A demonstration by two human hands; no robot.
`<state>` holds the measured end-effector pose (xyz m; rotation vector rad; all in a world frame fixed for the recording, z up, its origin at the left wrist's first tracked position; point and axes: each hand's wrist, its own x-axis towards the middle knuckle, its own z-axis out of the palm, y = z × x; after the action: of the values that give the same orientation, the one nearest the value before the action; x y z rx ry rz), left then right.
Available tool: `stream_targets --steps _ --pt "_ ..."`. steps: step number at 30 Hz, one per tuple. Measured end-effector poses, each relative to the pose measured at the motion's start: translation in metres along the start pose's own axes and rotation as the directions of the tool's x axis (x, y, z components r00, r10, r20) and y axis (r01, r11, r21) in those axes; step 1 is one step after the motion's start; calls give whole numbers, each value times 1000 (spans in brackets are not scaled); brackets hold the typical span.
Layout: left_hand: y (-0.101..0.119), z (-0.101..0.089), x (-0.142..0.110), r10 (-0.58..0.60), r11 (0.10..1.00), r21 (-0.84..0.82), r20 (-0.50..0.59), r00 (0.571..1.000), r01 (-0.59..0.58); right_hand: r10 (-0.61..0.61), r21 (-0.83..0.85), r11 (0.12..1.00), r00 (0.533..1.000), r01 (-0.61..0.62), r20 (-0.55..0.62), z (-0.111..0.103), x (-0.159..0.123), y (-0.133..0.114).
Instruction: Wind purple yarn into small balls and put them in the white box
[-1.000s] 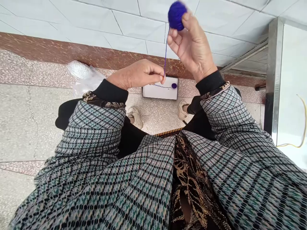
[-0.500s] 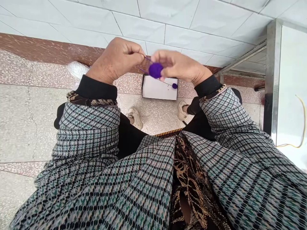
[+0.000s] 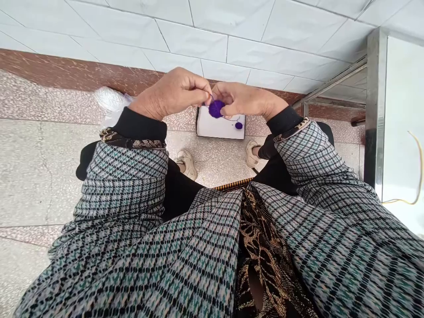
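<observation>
Between the fingers of my right hand (image 3: pixel 250 99) is a round ball of purple yarn (image 3: pixel 216 109), gripped at its right side by the thumb. My left hand (image 3: pixel 182 92) pinches a thin purple strand (image 3: pixel 212 98) at the ball's upper left, its fingertips close to those of the right hand. From the ball another strand runs down to a smaller purple yarn ball (image 3: pixel 239 126). That one lies over the white inside of a shallow dark-edged box (image 3: pixel 212 128) on the floor below my hands.
A clear plastic bag with white contents (image 3: pixel 111 100) lies by the wall, left of my left wrist. To the right stands a metal-framed table (image 3: pixel 377 115) with a yellow cord (image 3: pixel 420 168) on its white top. The tiled wall (image 3: pixel 195 39) rises ahead.
My left hand has moved right and down, closing the gap to the right hand. The right hand and its yarn ball have dropped slightly. The small ball has shifted a little toward me.
</observation>
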<state>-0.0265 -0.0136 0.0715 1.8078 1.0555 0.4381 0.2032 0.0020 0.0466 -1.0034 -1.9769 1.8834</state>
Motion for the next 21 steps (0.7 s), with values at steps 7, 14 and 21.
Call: stream_targets --steps 7,14,21 --pt "-1 -2 -1 -19 997 -76 -65 998 14 -241 282 893 902 350 -358 -9 -25 -38" --pt "0 9 2 129 991 -58 162 978 -121 -288 107 895 743 433 -604 -25 2 -10" --pt "11 5 -4 160 987 -52 229 960 -153 -53 -8 999 948 53 -313 4 12 6"
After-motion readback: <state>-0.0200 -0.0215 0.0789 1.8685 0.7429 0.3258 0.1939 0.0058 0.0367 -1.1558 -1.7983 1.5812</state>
